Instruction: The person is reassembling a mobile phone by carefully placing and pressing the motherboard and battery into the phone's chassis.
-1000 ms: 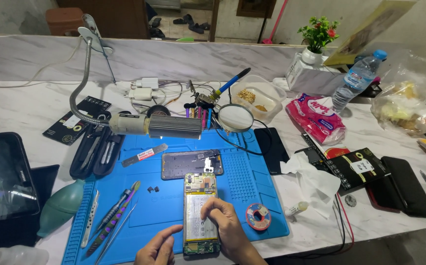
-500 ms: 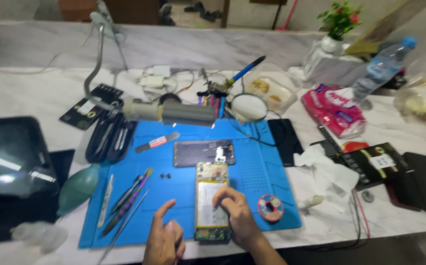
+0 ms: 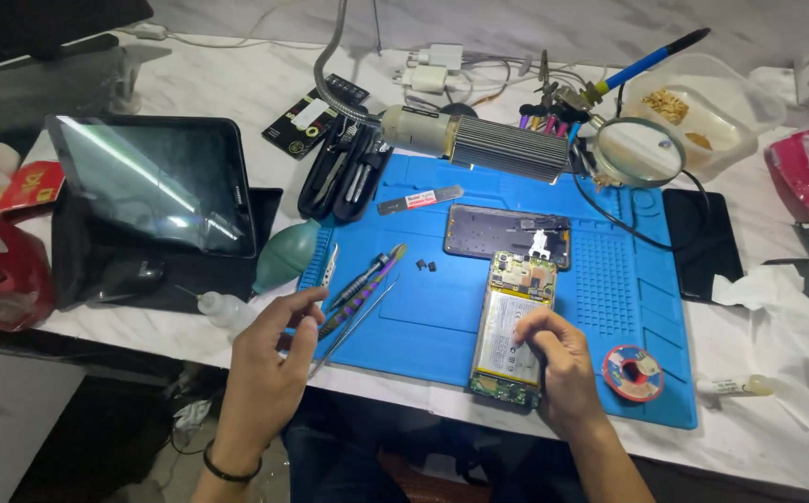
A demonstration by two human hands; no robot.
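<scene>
Vs half a second ago: left hand (image 3: 269, 359) has moved off the mat edge to the left and now sits beside the row of tools (image 3: 360, 284), thumb and forefinger close together, other fingers loose. Can't tell if anything is pinched between them. Right hand (image 3: 558, 359) has stayed on the opened phone (image 3: 513, 321), fingers curled and bunched over the lower right of the battery; whatever the fingertips hold or press is hidden by the hand. The view has also swung left, so the tablet (image 3: 153, 182) now fills more of the left side.

Hard to read: the phone's lower right corner is covered by the right hand. The two small dark parts (image 3: 426, 265) on the blue mat (image 3: 609, 307) are too small to identify. The pink packet at the right edge is cut off.

Phone lies flat on the mat, back off, long axis running near to far, circuit board end pointing away from the person towards the lamp head (image 3: 479, 140), near end at the mat's front edge. The removed back cover (image 3: 507, 231) lies crosswise just beyond it.
</scene>
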